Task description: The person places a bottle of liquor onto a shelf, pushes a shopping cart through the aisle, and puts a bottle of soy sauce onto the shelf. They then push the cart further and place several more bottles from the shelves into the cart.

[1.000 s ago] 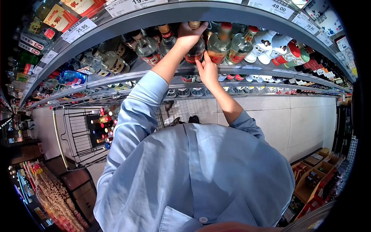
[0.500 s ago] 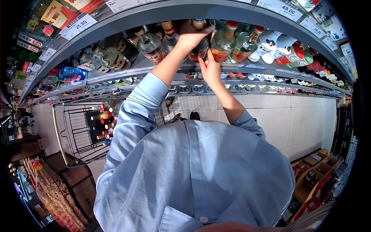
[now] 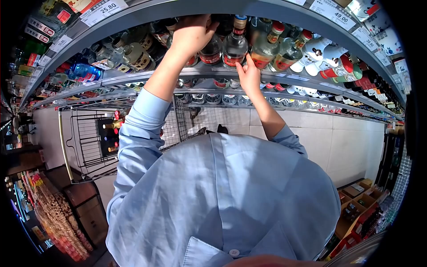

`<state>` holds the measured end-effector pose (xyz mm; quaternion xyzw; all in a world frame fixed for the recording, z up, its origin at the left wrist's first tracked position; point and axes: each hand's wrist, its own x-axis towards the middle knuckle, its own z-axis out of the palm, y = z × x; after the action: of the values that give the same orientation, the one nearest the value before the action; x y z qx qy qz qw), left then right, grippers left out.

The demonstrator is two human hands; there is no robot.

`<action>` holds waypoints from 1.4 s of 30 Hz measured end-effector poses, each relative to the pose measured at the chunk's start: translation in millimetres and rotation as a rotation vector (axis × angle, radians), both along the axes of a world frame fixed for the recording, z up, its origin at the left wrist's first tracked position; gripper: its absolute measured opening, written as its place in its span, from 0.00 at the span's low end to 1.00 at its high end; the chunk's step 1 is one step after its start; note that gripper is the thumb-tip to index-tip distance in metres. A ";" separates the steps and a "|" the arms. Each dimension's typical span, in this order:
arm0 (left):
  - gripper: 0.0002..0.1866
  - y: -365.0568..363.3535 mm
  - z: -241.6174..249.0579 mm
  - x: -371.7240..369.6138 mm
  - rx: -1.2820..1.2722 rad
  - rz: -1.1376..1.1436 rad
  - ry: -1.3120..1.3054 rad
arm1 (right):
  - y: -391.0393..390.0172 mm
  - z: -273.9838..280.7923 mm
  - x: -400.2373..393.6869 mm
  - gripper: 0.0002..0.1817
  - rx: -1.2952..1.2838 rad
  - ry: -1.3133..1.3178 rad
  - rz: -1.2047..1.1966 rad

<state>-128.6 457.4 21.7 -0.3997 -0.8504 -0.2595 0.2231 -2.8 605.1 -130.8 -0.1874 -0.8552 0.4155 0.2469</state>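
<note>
My left hand (image 3: 192, 36) reaches up under the shelf edge, fingers curled by the neck of a clear glass bottle with a red label (image 3: 210, 54); its fingertips are partly hidden. Right of it stands a clear liquor bottle with a blue cap and red label (image 3: 235, 46), upright at the shelf's front. My right hand (image 3: 250, 78) is at that bottle's lower right side. Its thumb and index finger are stretched apart and the other fingers bent, gripping nothing. Beside them is a red-capped bottle with an orange-red label (image 3: 266, 48).
White bottles (image 3: 311, 58) and a green bottle (image 3: 349, 73) line the shelf to the right. Price tags (image 3: 103, 12) run along the upper shelf edge (image 3: 147, 22). A wire shopping cart (image 3: 89, 142) with several bottles stands at lower left. Cardboard boxes (image 3: 358, 200) lie at lower right.
My left hand has let go of the blue-capped bottle and moved left to the neighbouring bottle. The blue-capped bottle now shows whole. My right hand has shifted slightly right and down.
</note>
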 end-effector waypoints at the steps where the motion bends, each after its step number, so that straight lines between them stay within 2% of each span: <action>1: 0.14 -1.9 -5.9 -4.4 -0.021 -0.019 -0.045 | 0.1 -0.5 -0.3 0.28 0.003 0.001 0.001; 8: 0.14 -5.2 -10.7 -15.4 -0.042 -0.051 -0.108 | 1.0 -2.4 -0.2 0.29 -0.015 0.005 -0.001; 14: 0.14 -6.8 -8.9 -14.6 -0.016 -0.091 0.030 | -1.6 1.3 -1.4 0.29 -0.009 -0.004 0.004; 33: 0.12 -11.2 -7.2 -17.3 -0.006 -0.181 0.002 | -1.0 -4.5 -6.4 0.29 0.010 0.021 0.011; 35: 0.17 -10.9 -9.6 -20.1 -0.009 -0.188 -0.034 | -2.2 -3.4 -6.1 0.29 0.023 0.022 -0.005; 42: 0.20 -10.3 -11.1 -13.4 0.021 -0.119 0.016 | -3.0 -0.1 -5.1 0.29 -0.024 -0.030 -0.006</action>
<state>-142.1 447.2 10.5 -0.4493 -0.8204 -0.2782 0.2182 -7.9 602.1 -130.9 -0.1993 -0.8531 0.4221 0.2331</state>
